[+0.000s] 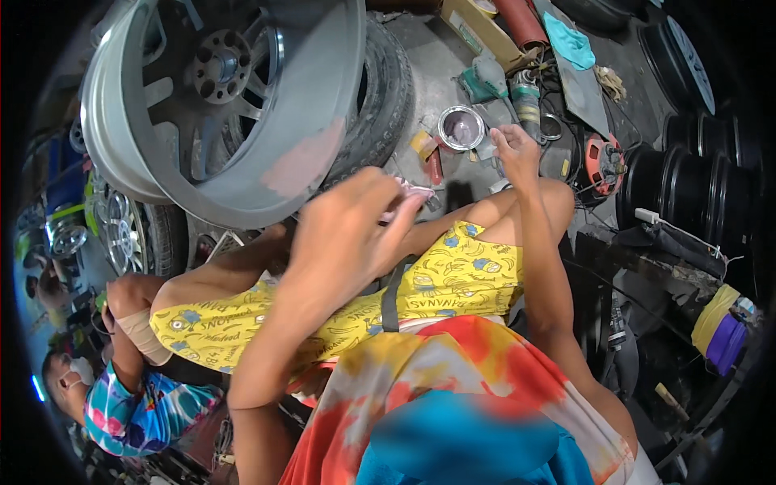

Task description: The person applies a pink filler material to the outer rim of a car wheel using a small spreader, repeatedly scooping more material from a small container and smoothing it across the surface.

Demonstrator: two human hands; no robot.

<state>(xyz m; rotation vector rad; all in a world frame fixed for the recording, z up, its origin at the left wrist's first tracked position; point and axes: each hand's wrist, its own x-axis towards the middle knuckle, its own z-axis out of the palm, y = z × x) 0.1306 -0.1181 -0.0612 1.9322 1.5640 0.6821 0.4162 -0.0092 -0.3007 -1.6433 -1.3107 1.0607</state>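
My left hand, slightly blurred, is closed over a small flat piece smeared with pinkish putty, partly hidden by its fingers. It is just below the wheel rim, which bears a dull pink patch on its inner wall. To the right, my right hand is raised with fingertips pinched together; whatever they hold is too small to make out. Beside those fingertips an open round can with greyish-pink paste stands on the floor.
A tire lies behind the rim. Past the can are a green power tool, another tool, cables and a cardboard box. Black rims are stacked at right. Another person sits at lower left.
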